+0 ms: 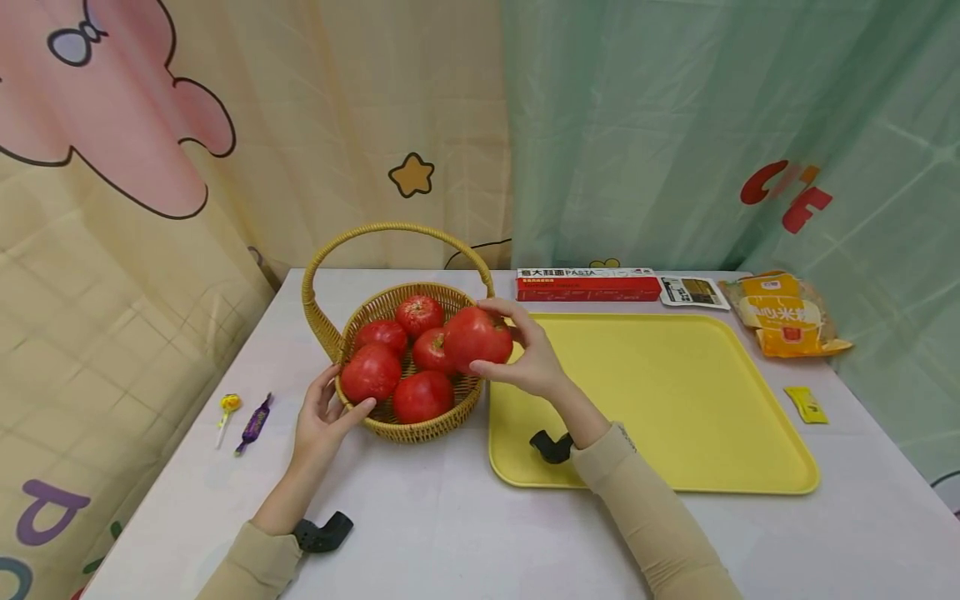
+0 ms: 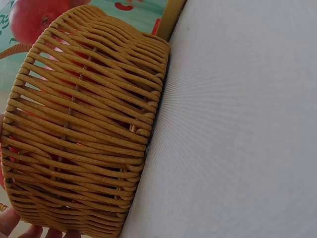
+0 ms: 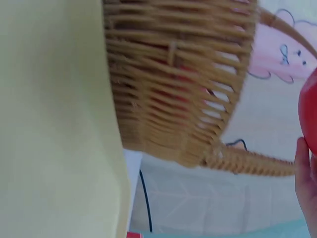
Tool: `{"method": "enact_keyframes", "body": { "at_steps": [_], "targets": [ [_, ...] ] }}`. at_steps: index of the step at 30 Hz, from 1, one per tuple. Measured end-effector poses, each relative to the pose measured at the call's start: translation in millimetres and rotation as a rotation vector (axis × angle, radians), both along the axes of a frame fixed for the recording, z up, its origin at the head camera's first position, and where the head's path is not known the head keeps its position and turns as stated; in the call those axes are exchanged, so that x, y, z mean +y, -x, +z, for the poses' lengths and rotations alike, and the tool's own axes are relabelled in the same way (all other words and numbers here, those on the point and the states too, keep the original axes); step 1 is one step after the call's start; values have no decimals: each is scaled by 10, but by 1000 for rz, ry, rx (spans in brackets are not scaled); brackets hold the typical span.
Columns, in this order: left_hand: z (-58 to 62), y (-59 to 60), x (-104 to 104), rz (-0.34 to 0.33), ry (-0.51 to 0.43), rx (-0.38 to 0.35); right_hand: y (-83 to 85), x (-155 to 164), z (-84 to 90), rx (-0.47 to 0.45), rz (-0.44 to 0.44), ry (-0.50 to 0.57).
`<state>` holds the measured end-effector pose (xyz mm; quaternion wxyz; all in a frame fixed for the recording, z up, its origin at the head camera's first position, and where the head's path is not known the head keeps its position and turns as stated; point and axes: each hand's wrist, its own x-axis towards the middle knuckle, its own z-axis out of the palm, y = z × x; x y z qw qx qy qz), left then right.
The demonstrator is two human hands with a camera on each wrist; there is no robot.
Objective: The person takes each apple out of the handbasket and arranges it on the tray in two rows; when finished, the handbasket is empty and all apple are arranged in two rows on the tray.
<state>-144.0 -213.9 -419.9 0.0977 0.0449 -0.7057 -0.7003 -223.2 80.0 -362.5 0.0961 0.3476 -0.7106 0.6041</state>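
Observation:
My right hand [image 1: 534, 354] holds a red apple [image 1: 474, 340] between thumb and fingers, over the right rim of the wicker basket [image 1: 420, 431]. In the right wrist view this apple [image 3: 309, 114] appears at the right edge, higher than the basket wall. Several more red apples [image 1: 423, 397] lie inside the basket, which has a tall arched handle. My left hand [image 1: 321, 421] grips the basket's left front rim, thumb over the edge and fingers along the outer side. The left wrist view shows the basket's woven wall [image 2: 79, 129] close up, standing on the white tabletop.
A yellow tray [image 1: 660, 400] lies right of the basket, under my right forearm. Behind it are a red pasta box [image 1: 588, 285] and a flat packet [image 1: 693, 292]. An orange-labelled bag [image 1: 783, 315] and yellow sachet [image 1: 806, 405] sit right; a lollipop [image 1: 228, 408] and purple candy [image 1: 255, 423] left.

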Motion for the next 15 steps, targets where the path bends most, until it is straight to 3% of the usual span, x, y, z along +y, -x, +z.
{"method": "enact_keyframes", "body": {
  "at_steps": [4, 8, 13, 15],
  "targets": [
    [0, 1, 0, 1, 4, -11, -13, 152, 174, 49, -95, 125],
    [-4, 4, -4, -2, 10, -5, -18, 299, 303, 57, -214, 183],
    [-11, 6, -6, -2, 11, 4, 133, 447, 205, 29, -379, 119],
    [-9, 5, -6, 1, 12, 0, 266, 498, 59, -7, -431, 62]
  ]
}}
